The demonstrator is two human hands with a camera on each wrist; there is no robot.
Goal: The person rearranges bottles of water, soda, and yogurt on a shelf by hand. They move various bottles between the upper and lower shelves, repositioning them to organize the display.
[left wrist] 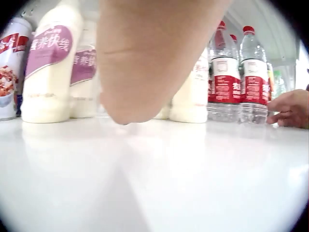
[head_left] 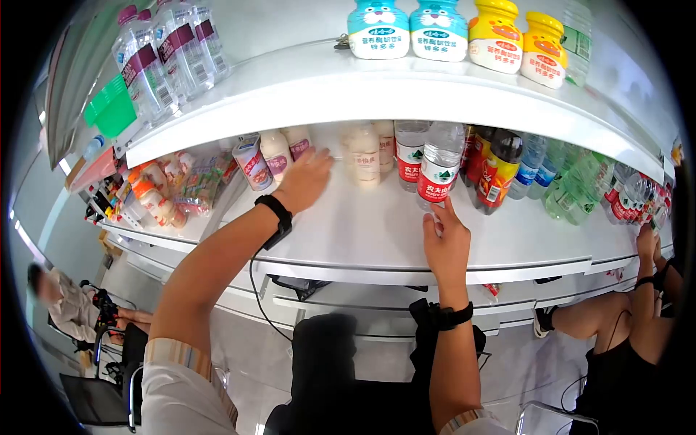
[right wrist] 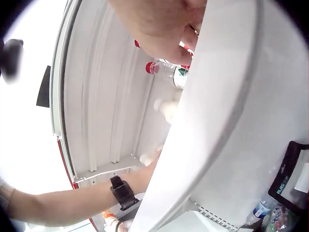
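Observation:
My left hand reaches into the middle shelf beside two milk drink bottles with purple labels. In the left wrist view it hangs close over the shelf, between those bottles and a cream-coloured bottle to the right; its fingertips are partly hidden. My right hand touches the lower part of the front water bottle with its fingertips. This clear bottle has a red and white label and stands upright. A second water bottle of the same kind stands behind and left of it.
Right of the water are a dark cola-like bottle and green bottles. A patterned can stands far left. The upper shelf overhangs both hands. Another person's hand is at the right end.

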